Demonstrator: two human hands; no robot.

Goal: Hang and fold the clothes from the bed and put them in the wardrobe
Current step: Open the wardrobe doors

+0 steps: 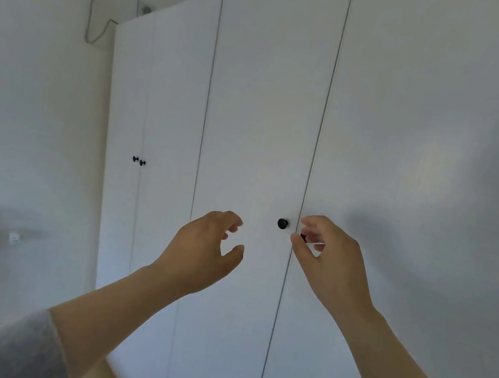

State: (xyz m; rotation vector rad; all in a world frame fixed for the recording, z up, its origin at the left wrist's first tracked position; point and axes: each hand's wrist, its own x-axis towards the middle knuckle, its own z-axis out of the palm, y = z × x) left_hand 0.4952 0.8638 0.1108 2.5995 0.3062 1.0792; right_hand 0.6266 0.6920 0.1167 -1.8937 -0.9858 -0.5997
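A tall white wardrobe fills the view, its two near doors closed. A black round knob sits on the left door by the centre seam. My right hand pinches the black knob of the right door, which is mostly hidden between thumb and fingers. My left hand hovers just left of the free knob, fingers loosely curled and holding nothing. No clothes or bed are in view.
A second pair of white doors with two small black knobs stands further left. A white wall with a hanging cable closes the left side. A strip of wooden floor shows below.
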